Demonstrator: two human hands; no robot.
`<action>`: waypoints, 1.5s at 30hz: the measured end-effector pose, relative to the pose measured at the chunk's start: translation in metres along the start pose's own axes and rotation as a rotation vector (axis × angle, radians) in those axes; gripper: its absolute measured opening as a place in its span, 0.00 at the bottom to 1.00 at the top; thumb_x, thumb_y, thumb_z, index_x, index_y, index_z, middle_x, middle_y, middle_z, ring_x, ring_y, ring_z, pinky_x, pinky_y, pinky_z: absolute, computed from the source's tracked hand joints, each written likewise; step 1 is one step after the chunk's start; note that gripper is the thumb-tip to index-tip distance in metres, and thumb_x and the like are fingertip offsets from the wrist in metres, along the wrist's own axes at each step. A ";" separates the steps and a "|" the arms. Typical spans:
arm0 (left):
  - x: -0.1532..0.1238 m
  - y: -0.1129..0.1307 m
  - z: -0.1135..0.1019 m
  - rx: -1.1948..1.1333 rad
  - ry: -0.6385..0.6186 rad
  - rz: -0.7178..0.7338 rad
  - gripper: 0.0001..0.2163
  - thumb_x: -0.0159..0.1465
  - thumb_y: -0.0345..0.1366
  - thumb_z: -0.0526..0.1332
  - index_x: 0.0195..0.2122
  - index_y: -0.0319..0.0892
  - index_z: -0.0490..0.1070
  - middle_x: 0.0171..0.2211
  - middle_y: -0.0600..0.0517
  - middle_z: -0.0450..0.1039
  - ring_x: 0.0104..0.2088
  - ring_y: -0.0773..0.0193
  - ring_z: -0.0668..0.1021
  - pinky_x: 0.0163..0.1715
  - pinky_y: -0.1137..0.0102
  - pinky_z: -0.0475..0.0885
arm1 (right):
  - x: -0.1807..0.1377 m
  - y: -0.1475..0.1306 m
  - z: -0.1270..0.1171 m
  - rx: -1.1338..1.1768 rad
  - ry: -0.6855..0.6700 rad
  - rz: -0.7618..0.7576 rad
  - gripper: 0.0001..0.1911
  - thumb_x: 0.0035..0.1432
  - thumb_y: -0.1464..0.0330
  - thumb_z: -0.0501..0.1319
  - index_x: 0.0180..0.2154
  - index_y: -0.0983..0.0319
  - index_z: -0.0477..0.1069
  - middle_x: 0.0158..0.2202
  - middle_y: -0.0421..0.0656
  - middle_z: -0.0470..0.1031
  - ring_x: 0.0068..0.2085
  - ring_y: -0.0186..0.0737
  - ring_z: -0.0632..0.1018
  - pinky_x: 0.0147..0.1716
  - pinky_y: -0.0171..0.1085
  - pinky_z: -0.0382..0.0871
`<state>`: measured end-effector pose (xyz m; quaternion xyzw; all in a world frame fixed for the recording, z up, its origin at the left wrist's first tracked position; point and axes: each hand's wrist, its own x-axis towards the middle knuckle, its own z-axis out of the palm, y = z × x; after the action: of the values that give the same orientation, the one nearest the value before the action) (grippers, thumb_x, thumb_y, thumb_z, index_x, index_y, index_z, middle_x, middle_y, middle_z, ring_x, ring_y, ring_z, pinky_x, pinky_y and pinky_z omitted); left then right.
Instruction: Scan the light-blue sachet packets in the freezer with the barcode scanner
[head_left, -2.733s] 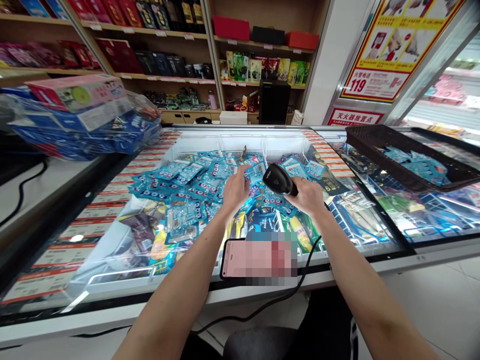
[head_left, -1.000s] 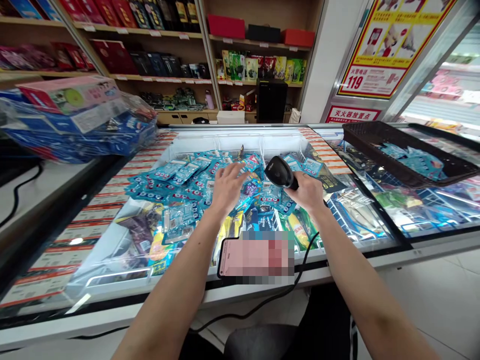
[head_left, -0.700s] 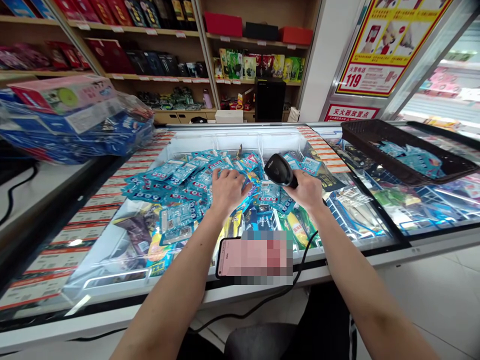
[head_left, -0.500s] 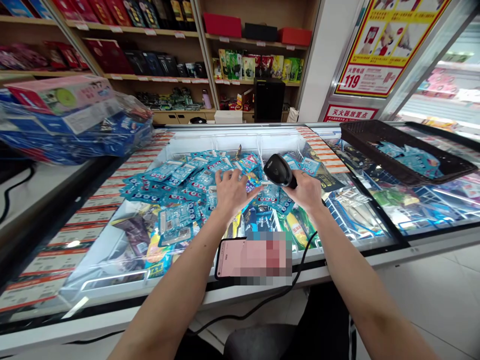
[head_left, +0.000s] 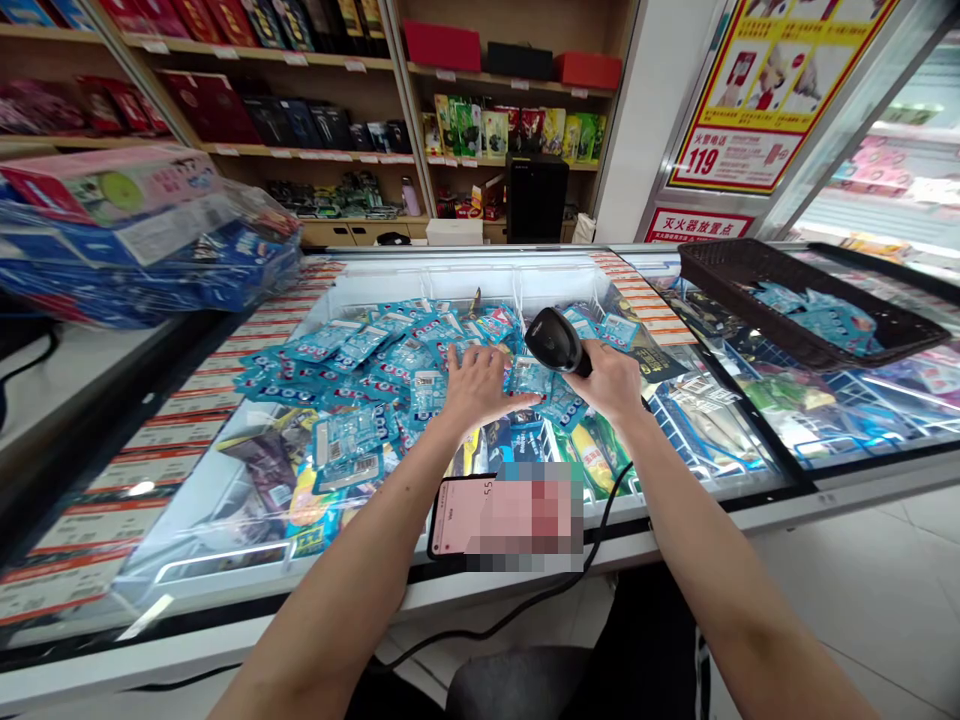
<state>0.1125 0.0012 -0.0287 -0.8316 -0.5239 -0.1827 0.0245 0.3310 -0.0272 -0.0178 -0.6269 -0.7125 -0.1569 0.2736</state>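
My left hand [head_left: 480, 385] lies flat with fingers spread on the heap of blue snack packets [head_left: 360, 355] piled on the glass lid of the chest freezer [head_left: 225, 480]. One blue packet [head_left: 531, 375] sits just off its fingertips, under the scanner's head. My right hand [head_left: 611, 380] is wrapped round the handle of a black barcode scanner [head_left: 551, 340], which points down and left at the packets. Its black cable [head_left: 600, 530] drops over the freezer's front edge. A phone with a pink screen [head_left: 457, 515] lies on the glass nearer me.
A black mesh basket [head_left: 787, 305] holding a few blue packets rests on the freezer at the right. Wrapped boxes [head_left: 135, 240] are stacked at the left. Shelves of goods [head_left: 337, 100] line the back wall. A yellow and red poster [head_left: 757, 90] hangs at upper right.
My left hand has slid back toward me and rightward over the packets, from reaching with curled fingers to lying flat near the scanner. The right hand and scanner have barely moved.
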 end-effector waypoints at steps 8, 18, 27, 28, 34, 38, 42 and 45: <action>0.006 -0.013 0.000 -0.052 0.037 -0.028 0.16 0.61 0.50 0.56 0.44 0.45 0.70 0.48 0.47 0.71 0.55 0.53 0.67 0.62 0.51 0.47 | 0.000 0.001 0.001 -0.012 0.013 -0.007 0.17 0.54 0.59 0.59 0.42 0.61 0.71 0.35 0.46 0.78 0.34 0.43 0.76 0.30 0.35 0.60; 0.007 -0.014 0.002 -0.066 0.083 -0.060 0.26 0.57 0.51 0.60 0.53 0.41 0.63 0.48 0.43 0.71 0.53 0.50 0.69 0.60 0.53 0.53 | 0.000 0.001 0.001 -0.006 0.029 -0.019 0.16 0.54 0.59 0.59 0.41 0.61 0.71 0.35 0.46 0.77 0.34 0.42 0.76 0.29 0.35 0.59; 0.009 -0.023 -0.007 -0.325 0.181 -0.243 0.18 0.63 0.41 0.54 0.53 0.42 0.61 0.37 0.46 0.73 0.40 0.54 0.75 0.44 0.60 0.68 | -0.001 0.000 0.001 0.009 0.026 -0.080 0.18 0.54 0.57 0.59 0.41 0.62 0.72 0.33 0.45 0.77 0.33 0.43 0.76 0.28 0.35 0.57; 0.009 -0.023 -0.007 -0.338 0.185 -0.251 0.18 0.63 0.41 0.55 0.53 0.42 0.61 0.37 0.46 0.72 0.39 0.55 0.75 0.43 0.61 0.68 | -0.001 0.000 0.001 0.011 0.018 -0.087 0.17 0.54 0.58 0.58 0.41 0.62 0.72 0.33 0.45 0.77 0.33 0.43 0.77 0.28 0.35 0.57; 0.008 -0.024 -0.007 -0.373 0.187 -0.257 0.17 0.62 0.41 0.55 0.52 0.44 0.61 0.35 0.49 0.72 0.32 0.59 0.74 0.38 0.63 0.69 | -0.003 -0.002 0.001 0.033 0.007 -0.128 0.17 0.56 0.57 0.57 0.41 0.61 0.72 0.34 0.44 0.77 0.34 0.43 0.77 0.28 0.35 0.56; 0.009 -0.025 -0.007 -0.360 0.198 -0.241 0.17 0.62 0.41 0.56 0.51 0.43 0.62 0.36 0.48 0.72 0.34 0.59 0.74 0.40 0.63 0.68 | -0.003 -0.003 0.003 0.039 -0.025 -0.156 0.17 0.57 0.57 0.56 0.42 0.61 0.72 0.34 0.44 0.77 0.34 0.42 0.77 0.28 0.35 0.56; 0.009 -0.026 -0.007 -0.355 0.202 -0.232 0.17 0.62 0.41 0.56 0.51 0.43 0.62 0.36 0.48 0.72 0.35 0.58 0.75 0.41 0.62 0.68 | -0.003 -0.003 0.002 0.039 -0.052 -0.156 0.17 0.57 0.57 0.56 0.42 0.61 0.71 0.35 0.44 0.78 0.35 0.42 0.77 0.28 0.35 0.57; 0.008 -0.026 -0.006 -0.352 0.201 -0.228 0.17 0.62 0.41 0.56 0.51 0.43 0.62 0.36 0.48 0.72 0.34 0.58 0.75 0.41 0.62 0.68 | -0.003 -0.003 0.001 0.042 -0.066 -0.155 0.17 0.57 0.57 0.57 0.43 0.61 0.71 0.36 0.44 0.78 0.35 0.42 0.77 0.29 0.35 0.57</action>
<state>0.0913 0.0185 -0.0242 -0.7362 -0.5693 -0.3547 -0.0898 0.3280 -0.0295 -0.0204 -0.5689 -0.7705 -0.1418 0.2502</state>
